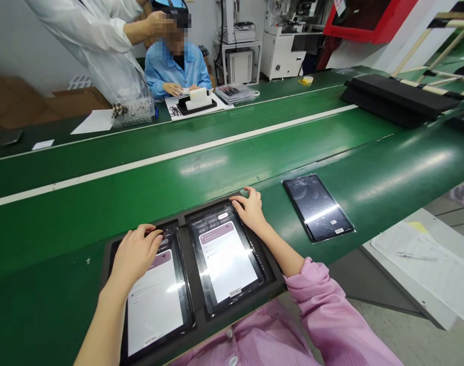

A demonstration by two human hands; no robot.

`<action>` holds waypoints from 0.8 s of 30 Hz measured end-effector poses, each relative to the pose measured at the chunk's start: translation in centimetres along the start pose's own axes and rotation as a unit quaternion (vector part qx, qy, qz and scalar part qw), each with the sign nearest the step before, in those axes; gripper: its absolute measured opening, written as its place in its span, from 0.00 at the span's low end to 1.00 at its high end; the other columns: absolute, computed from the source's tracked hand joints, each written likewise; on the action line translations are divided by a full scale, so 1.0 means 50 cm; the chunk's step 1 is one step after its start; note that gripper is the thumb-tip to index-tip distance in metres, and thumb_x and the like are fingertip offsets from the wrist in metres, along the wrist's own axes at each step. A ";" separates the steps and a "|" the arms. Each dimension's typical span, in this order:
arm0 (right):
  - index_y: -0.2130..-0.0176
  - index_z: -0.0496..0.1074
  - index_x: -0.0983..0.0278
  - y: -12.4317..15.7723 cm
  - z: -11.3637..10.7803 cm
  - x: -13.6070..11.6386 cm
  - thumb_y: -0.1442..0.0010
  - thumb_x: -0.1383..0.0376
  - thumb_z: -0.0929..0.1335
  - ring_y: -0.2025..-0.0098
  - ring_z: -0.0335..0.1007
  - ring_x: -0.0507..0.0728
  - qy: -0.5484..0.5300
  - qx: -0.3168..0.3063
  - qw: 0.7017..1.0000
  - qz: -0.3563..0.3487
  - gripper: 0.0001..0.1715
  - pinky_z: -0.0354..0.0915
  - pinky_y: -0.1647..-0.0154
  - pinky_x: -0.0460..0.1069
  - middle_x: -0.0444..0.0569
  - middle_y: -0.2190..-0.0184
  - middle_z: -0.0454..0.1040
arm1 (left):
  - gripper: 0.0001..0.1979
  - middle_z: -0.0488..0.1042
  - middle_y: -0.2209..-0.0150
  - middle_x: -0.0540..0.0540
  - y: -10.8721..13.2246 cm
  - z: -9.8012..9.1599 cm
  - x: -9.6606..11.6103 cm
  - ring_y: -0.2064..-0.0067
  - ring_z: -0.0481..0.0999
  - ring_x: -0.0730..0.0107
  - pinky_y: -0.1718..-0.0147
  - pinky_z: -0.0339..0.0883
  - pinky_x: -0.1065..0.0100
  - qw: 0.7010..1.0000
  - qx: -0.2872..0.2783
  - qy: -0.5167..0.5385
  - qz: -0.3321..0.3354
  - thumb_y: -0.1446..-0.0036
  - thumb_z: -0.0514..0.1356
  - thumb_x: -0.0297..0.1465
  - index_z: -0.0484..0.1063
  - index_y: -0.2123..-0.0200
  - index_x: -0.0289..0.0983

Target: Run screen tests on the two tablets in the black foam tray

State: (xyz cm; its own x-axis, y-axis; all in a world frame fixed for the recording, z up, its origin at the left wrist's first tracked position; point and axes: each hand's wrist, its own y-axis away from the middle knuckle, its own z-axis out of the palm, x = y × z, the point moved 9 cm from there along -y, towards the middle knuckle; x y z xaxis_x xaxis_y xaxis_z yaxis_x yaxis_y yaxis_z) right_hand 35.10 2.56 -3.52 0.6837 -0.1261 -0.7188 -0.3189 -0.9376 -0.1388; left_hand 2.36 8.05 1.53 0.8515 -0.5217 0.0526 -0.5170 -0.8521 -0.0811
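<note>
Two tablets with lit screens lie side by side in a black foam tray [188, 264] at the front edge of the bench. Over the upper part of the left tablet [155, 300] rests my left hand [137, 254], its fingers loosely bent and apart, the fingertips by the screen's top. My right hand [251, 211] is at the upper right corner of the right tablet [227, 259], thumb and fingers spread near the tray's rim. Neither hand grips a tablet. To the right, a third tablet [317, 207] with a dark screen lies on the green surface.
Across the green bench [140, 185], a person in blue [197, 66] sits behind a white block on a black base [196, 100]. Another person in white [90, 51] stands beside them. Black foam sheets [403, 96] lie at the right; papers [426, 264] rest on a lower side table.
</note>
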 end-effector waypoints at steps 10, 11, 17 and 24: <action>0.52 0.83 0.51 0.006 -0.015 -0.041 0.24 0.58 0.57 0.34 0.50 0.66 0.019 -0.005 0.998 -0.059 0.26 0.49 0.32 0.65 0.48 0.34 0.60 | 0.34 0.74 0.49 0.34 -0.004 0.002 -0.016 0.51 0.77 0.46 0.48 0.72 0.47 1.000 -0.012 0.028 0.007 0.33 0.38 0.45 0.81 0.55 0.35; 0.53 0.83 0.52 0.006 -0.024 -0.033 0.24 0.59 0.56 0.35 0.52 0.65 0.012 0.020 0.999 -0.042 0.28 0.51 0.33 0.64 0.49 0.36 0.62 | 0.34 0.74 0.49 0.34 -0.003 0.005 -0.017 0.51 0.76 0.46 0.48 0.72 0.47 0.999 -0.013 0.032 0.008 0.32 0.38 0.45 0.81 0.55 0.35; 0.66 0.85 0.54 0.033 0.001 -0.100 0.30 0.64 0.61 0.37 0.54 0.64 0.007 -0.081 0.973 -0.216 0.25 0.50 0.34 0.61 0.47 0.38 0.66 | 0.35 0.70 0.44 0.33 0.018 0.037 -0.037 0.43 0.72 0.40 0.36 0.57 0.35 0.998 -0.058 0.027 0.005 0.42 0.53 0.56 0.75 0.43 0.37; 0.64 0.85 0.55 0.036 0.020 -0.091 0.33 0.65 0.63 0.36 0.53 0.68 0.083 -0.099 0.972 -0.197 0.20 0.47 0.33 0.66 0.49 0.36 0.66 | 0.21 0.76 0.46 0.42 0.014 0.048 -0.046 0.45 0.76 0.50 0.32 0.45 0.35 0.996 -0.076 0.046 -0.018 0.37 0.53 0.41 0.77 0.46 0.44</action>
State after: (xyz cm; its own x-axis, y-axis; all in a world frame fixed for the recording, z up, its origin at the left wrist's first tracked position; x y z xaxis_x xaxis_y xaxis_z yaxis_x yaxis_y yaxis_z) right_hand 30.77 1.78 -1.15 0.8289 0.2203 -0.5143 0.1108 -0.9656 -0.2351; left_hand 0.24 8.77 -1.02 0.8619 -0.4862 0.1442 -0.4993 -0.8633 0.0731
